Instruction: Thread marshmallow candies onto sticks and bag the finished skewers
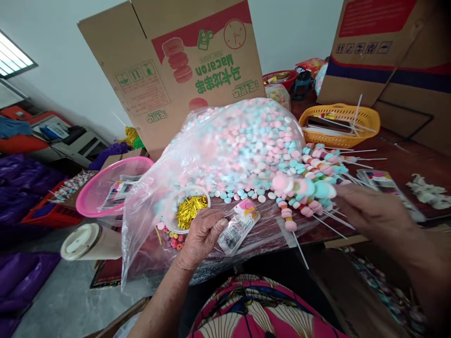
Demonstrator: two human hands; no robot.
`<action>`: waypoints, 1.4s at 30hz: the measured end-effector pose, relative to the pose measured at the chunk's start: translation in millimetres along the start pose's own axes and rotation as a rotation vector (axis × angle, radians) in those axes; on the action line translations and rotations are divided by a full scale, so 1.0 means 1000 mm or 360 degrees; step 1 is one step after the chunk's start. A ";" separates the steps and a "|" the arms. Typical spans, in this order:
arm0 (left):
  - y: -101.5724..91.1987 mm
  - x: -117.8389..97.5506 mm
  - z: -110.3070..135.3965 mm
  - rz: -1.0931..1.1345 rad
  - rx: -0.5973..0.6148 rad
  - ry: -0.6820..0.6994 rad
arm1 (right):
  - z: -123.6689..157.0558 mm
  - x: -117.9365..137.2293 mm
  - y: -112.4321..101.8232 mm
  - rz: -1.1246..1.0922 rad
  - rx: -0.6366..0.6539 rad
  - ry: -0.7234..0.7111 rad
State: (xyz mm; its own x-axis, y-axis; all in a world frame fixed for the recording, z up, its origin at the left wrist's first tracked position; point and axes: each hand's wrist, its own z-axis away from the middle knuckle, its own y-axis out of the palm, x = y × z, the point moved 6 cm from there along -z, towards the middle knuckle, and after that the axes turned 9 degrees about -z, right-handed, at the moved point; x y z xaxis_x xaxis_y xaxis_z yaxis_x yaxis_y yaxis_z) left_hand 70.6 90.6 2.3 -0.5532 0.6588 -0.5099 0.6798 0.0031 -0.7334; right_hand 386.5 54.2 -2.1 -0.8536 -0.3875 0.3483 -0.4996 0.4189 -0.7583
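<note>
My right hand [380, 220], blurred by motion, grips a candy skewer [299, 186] by its right end. The pink, white and blue candies on it point left over the table. My left hand [204, 230] is closed in a pinch, and what its fingertips hold is too small to make out. Beside those fingertips lies a clear printed packaging bag [237, 230]. Gold twist ties [191, 211] fill a white bowl [207, 195] just behind the left hand. Finished-looking candy skewers [319, 164] are piled on the right, with one skewer [289, 220] lying at the table's front edge.
A big clear plastic sack [225, 141] of pastel candies spreads across the table. Cardboard boxes [141, 70] stand behind. A yellow basket [366, 117] holds sticks; a pink basket [91, 188] and a lidded cup [82, 241] are at left. Ring-shaped candies [178, 241] lie near the bowl.
</note>
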 end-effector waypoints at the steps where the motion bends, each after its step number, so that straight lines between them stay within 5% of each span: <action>1: -0.001 -0.001 -0.001 -0.0004 0.0008 0.0023 | 0.000 0.013 -0.002 -0.0105 -0.0001 -0.0076; 4: -0.002 -0.004 -0.002 -0.0021 0.0012 0.0081 | 0.002 0.037 0.003 -0.0220 0.0094 -0.0158; 12: 0.003 -0.010 -0.007 -0.0269 0.0246 0.0165 | 0.007 0.048 0.019 -0.0198 0.0364 -0.0401; 18: 0.012 -0.016 -0.018 -0.0532 0.0443 0.0242 | 0.013 0.052 0.035 -0.0333 0.0391 -0.0222; 23: 0.040 -0.029 -0.021 -0.0832 0.0786 0.0345 | 0.015 0.062 0.042 -0.0443 0.0588 -0.0211; 29: 0.070 -0.026 -0.025 -0.0905 0.1192 0.0078 | 0.006 0.085 0.054 -0.0465 0.0835 -0.0296; 35: 0.062 -0.021 -0.025 -0.0761 0.1090 -0.0020 | 0.001 0.076 0.056 -0.0411 0.0862 -0.0239; 39: 0.061 -0.031 -0.031 -0.0958 0.0867 0.0228 | 0.011 0.082 0.065 -0.0618 0.0994 -0.0181; 42: 0.060 -0.044 -0.035 -0.1048 0.0807 0.0454 | 0.013 0.082 0.075 -0.0936 0.0855 0.0074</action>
State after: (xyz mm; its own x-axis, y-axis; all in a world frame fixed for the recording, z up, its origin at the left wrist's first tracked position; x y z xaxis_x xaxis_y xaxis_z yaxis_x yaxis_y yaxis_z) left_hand 152.6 87.6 -3.6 -0.5700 0.8040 0.1693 -0.0683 0.1590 -0.9849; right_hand 280.8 43.0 -37.3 -0.4834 -0.3827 0.7873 -0.7404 -0.3011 -0.6010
